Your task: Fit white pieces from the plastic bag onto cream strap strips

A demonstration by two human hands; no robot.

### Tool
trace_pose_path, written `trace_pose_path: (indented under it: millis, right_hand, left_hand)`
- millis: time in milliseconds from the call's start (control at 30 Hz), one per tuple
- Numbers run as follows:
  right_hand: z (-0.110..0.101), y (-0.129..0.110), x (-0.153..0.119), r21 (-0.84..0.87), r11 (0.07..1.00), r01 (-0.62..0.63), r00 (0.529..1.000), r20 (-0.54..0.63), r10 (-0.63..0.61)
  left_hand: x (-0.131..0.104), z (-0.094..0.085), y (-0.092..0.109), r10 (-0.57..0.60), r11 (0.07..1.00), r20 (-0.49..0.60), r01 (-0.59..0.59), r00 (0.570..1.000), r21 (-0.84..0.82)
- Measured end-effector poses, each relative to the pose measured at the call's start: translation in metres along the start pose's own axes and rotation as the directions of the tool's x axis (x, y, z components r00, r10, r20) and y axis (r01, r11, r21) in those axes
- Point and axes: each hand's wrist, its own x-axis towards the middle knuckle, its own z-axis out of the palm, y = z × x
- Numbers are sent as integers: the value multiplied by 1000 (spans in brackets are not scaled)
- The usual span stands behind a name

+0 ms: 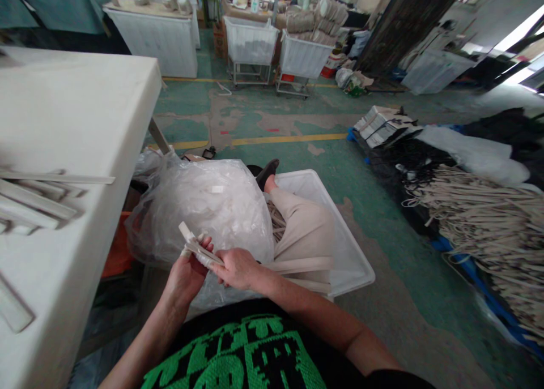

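Observation:
A short bundle of flat off-white strips [204, 254] is held between my two hands, above a large clear plastic bag [221, 208] of white material. My left hand [189, 273] is wrapped round the bundle's left part, with whitish coverings on some fingertips. On the bundle's right end, my right hand [238, 269] has its fingers closed. More pale strips [304, 266] lie across my lap beside my right forearm. Under my leg is a white plastic tray [340, 253], with some thin strips inside it.
At the left stands a white table [76, 111] with flat strips [38, 199] on it. To the right, a blue pallet [471, 273] bears a big pile of beige strips [488, 225]. White wheeled bins [250, 41] stand at the back, near people.

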Motion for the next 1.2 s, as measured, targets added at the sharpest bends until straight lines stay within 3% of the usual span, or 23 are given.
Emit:
trace_pose_path:
  millis: [1200]
  right_hand:
    - [6,7,4,9,1000,21,1000,-4,-21]
  left_hand:
    - [4,1,-3,-56,998,-23,56,998,-1]
